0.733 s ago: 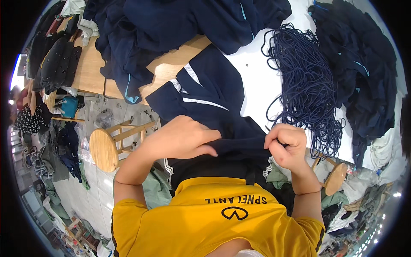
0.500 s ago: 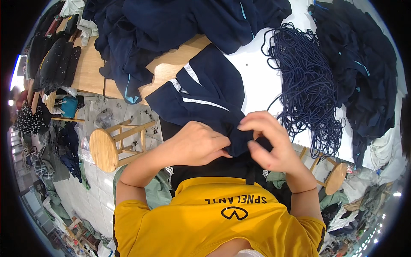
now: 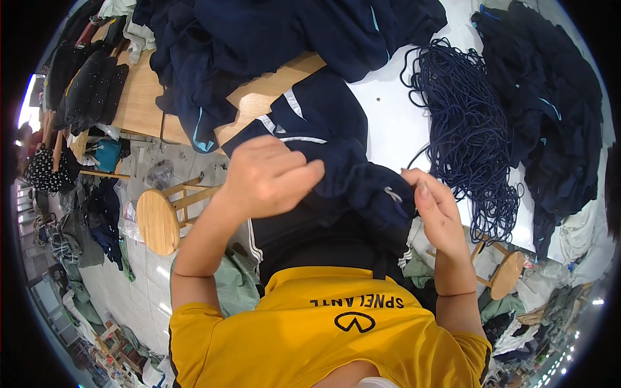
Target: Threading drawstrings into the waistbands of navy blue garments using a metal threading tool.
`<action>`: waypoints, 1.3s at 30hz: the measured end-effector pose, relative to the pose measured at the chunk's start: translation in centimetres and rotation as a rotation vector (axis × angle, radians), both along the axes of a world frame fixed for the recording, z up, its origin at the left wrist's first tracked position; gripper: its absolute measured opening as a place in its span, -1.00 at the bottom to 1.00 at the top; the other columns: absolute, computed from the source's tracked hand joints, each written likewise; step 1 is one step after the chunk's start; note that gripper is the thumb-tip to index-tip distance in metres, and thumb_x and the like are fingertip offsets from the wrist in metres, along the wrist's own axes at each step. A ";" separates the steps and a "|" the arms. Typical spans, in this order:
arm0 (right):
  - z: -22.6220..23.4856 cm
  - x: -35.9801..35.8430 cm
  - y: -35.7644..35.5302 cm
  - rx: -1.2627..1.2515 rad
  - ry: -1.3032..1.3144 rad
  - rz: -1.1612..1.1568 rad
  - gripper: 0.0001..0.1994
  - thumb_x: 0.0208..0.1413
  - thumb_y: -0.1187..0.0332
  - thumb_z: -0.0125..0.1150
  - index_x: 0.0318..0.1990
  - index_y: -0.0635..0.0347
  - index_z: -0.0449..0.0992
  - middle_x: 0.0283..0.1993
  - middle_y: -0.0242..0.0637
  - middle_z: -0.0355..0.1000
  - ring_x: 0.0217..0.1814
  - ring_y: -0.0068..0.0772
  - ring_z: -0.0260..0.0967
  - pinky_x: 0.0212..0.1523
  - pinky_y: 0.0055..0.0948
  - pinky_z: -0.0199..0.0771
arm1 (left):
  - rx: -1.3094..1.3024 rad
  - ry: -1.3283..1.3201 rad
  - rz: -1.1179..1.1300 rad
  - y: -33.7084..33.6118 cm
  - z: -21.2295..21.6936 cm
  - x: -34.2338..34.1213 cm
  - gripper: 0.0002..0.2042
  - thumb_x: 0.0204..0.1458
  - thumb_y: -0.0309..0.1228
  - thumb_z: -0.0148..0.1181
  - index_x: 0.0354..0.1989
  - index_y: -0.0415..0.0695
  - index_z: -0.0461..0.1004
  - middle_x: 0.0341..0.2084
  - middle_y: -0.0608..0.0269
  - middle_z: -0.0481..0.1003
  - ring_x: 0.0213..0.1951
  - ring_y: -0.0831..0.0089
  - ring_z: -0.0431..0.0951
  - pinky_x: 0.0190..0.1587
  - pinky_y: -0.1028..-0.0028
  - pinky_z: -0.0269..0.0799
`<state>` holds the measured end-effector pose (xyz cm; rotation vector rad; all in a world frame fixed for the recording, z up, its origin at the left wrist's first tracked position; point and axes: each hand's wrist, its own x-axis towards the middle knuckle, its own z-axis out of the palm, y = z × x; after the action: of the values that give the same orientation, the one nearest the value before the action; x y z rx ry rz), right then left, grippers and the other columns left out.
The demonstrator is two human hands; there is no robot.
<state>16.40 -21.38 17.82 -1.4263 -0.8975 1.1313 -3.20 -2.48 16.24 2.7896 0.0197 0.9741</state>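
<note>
Since the prev frame, your hands have spread from nearly touching to well apart: L hand [image 3: 268, 178] up and out, R hand [image 3: 442, 210] out to the side, w/ the bunched near end of the navy garment [image 3: 343, 155] pulled R too. A small white bit [image 3: 392, 194] now shows on that end. L is curled in at the garment's L side; can't tell if cloth is pinched in it. R thumb + fingers look clamped on the bunched edge. Garment runs from the white tabletop [image 3: 394, 110] down over your black trousers [image 3: 317, 252]. To do this well: keep a light, even pull btwn hands, so the cloth opens w/o dragging the white trim [image 3: 304, 140] askew. Watch R fingertips: a strand from the navy cord bundle [image 3: 462, 142] ends v. near them, so keep it clear.
</note>
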 end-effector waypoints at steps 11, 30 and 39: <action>1.6 1.0 0.8 0.322 -0.650 -0.013 -0.35 -0.27 0.11 0.49 0.05 0.17 0.47 -0.02 -0.16 0.40 0.09 -0.06 0.30 0.12 -0.32 0.27 | 0.169 -0.135 0.068 2.1 -1.2 1.4 -0.83 -0.41 -0.40 0.21 -0.52 0.01 0.49 -0.67 0.47 0.32 -0.55 0.48 0.36 -0.32 0.44 0.39; 3.0 3.6 -2.2 -0.022 -0.586 -0.106 -0.86 -0.18 0.59 0.20 -0.44 0.26 0.36 -0.58 -0.36 0.34 -0.56 -0.64 0.27 -0.50 -0.65 0.19 | -0.723 0.350 -0.202 -5.3 -3.3 0.1 -0.79 -0.04 -0.27 0.30 -0.45 -0.16 0.49 -0.72 0.16 0.44 -0.62 0.21 0.49 -0.62 0.40 0.27; 2.8 1.1 -1.0 -0.001 -0.722 0.235 -0.62 -0.16 0.40 0.37 -0.16 0.17 0.35 -0.28 -0.15 0.45 -0.27 -0.02 0.48 -0.29 -0.33 0.46 | -0.625 0.243 -0.151 -6.1 -2.2 1.0 -0.80 -0.19 -0.37 0.36 -0.51 -0.19 0.47 -0.74 0.18 0.41 -0.63 0.22 0.49 -0.56 0.41 0.35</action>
<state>17.49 -22.33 20.58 -1.7980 -1.5983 0.7683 -2.18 -8.61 14.04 2.2677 0.1219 0.4759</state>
